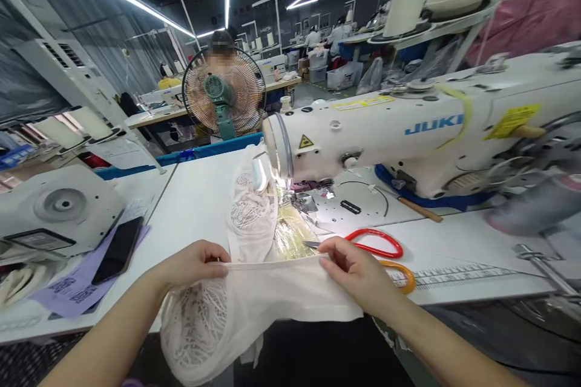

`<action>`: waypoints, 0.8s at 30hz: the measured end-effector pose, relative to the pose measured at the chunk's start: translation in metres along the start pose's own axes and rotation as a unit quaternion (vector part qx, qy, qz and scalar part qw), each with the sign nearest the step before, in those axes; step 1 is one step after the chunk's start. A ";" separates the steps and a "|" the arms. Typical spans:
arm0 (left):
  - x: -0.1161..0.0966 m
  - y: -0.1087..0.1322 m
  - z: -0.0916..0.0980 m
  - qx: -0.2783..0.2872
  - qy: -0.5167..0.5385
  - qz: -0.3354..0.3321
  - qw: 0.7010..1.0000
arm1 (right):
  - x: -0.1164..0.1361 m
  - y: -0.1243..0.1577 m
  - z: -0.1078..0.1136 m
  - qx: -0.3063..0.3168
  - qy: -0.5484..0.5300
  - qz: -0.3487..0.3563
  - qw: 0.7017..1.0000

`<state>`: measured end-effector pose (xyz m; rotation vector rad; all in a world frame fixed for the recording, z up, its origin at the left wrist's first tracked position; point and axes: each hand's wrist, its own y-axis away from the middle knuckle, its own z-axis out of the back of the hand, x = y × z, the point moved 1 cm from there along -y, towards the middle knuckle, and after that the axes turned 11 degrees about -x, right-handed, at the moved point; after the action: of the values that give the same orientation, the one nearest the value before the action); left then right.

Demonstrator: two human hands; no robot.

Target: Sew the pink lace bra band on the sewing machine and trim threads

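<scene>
A white lace bra is stretched along its edge between my two hands at the front of the table. My left hand pinches that edge beside a lace cup, which hangs down below it. At the other end, my right hand pinches the plain wing between thumb and fingers. The bra's other lace cup lies on the table beyond, left of the needle area. Scissors with a red handle loop and an orange one lie by my right hand, partly hidden behind it.
A white sewing machine stands at the right, a thread cutter blade on its bed. A ruler strip runs along the right edge. The phone rests on purple paper at the left. Behind stand a fan and a person.
</scene>
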<state>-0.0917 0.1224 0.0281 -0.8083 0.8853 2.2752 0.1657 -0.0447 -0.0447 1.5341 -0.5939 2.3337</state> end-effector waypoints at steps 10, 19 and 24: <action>-0.012 0.010 -0.002 -0.035 -0.019 -0.007 0.999 | 0.008 0.001 0.001 0.002 0.025 -0.009 1.000; -0.020 0.046 -0.006 -0.087 -0.149 -0.048 0.984 | 0.027 0.015 0.009 -0.034 0.007 0.049 0.998; -0.029 0.076 -0.014 -0.093 -0.182 -0.071 0.976 | 0.032 0.032 0.014 -0.022 -0.056 0.145 0.988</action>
<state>-0.1191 0.0565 0.0699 -0.4870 0.4394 2.2985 0.1501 -0.0790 -0.0159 1.6638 -0.9472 2.4296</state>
